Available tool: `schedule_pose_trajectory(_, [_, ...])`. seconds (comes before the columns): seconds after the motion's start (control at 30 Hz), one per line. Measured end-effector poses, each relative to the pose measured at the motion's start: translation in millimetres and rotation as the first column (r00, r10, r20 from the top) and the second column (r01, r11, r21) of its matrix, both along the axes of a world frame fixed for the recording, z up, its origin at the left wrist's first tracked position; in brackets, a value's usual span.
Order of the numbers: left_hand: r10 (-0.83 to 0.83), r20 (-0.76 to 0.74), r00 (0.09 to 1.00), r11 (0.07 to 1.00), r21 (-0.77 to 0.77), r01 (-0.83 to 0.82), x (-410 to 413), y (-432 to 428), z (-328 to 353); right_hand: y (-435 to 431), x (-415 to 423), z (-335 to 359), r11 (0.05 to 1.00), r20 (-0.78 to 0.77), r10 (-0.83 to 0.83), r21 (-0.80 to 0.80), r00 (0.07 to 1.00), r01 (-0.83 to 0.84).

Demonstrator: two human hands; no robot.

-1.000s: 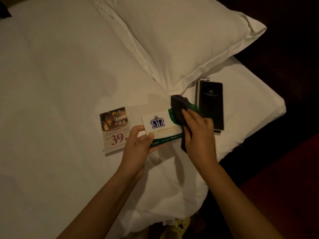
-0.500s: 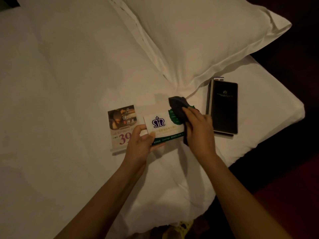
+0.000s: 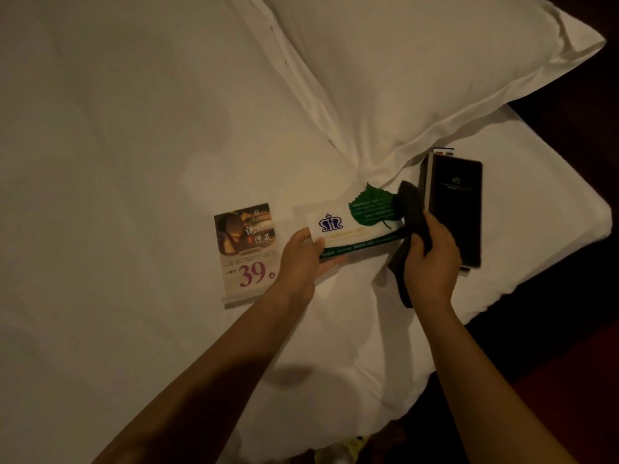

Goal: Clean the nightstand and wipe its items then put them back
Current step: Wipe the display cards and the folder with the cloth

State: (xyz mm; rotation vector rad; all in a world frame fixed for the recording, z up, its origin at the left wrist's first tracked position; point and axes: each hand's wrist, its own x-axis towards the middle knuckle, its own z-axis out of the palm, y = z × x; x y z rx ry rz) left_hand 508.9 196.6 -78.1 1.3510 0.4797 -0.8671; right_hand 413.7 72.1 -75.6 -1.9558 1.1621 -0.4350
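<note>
Head view. Left hand pinching the near end of a white card, held just above the bed. Right hand closed around a dark cloth, now drawn off the card's far end; half a second ago pressed upon the green leaf, now exposed. Judged: wiping stroke on this card near finished. Readable: blue crown emblem on the card; "39" on a price stand lying beside it. Black folder beyond the right hand, below the pillow, crest illegible. Nightstand not visible.
</note>
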Motion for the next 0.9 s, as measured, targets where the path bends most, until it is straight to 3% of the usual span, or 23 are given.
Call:
schedule_pose_trajectory(0.17, [0.077, -0.135, 0.988, 0.993, -0.076, -0.088, 6.4, 4.6, -1.8, 15.9, 12.0, -3.6, 0.995, 0.090, -0.043, 0.098, 0.995, 0.034])
schedule_pose_trajectory(0.33, [0.095, -0.226, 0.969, 0.972, -0.187, -0.139, -3.4, 6.7, -9.0, 33.9, 31.7, -4.5, 0.985, 0.084, -0.046, 0.167, 0.995, 0.032])
schedule_pose_trajectory(0.6, [0.079, -0.159, 0.984, 0.978, -0.178, -0.107, 13.7, 5.0, -12.3, 60.9, 32.7, 0.8, 0.955, 0.075, 0.194, 0.212, 0.978, -0.206])
schedule_pose_trajectory(0.7, [-0.028, -0.100, 0.995, 0.995, -0.094, 0.018, 25.8, 9.9, -16.1, 58.5, 18.7, 3.1, 0.954, 0.035, 0.222, 0.197, 0.974, -0.225])
schedule_pose_trajectory(0.8, [-0.214, 0.007, 0.977, 0.976, 0.031, 0.214, 33.7, 15.8, -18.3, 51.4, 7.2, 7.6, 0.977, 0.045, 0.126, 0.165, 0.991, -0.132])
schedule_pose_trajectory(0.9, [-0.487, 0.226, 0.843, 0.840, 0.385, 0.382, 36.3, 21.2, -18.9, 46.3, 5.8, 9.9, 0.984, 0.060, 0.035, 0.173, 0.998, -0.045])
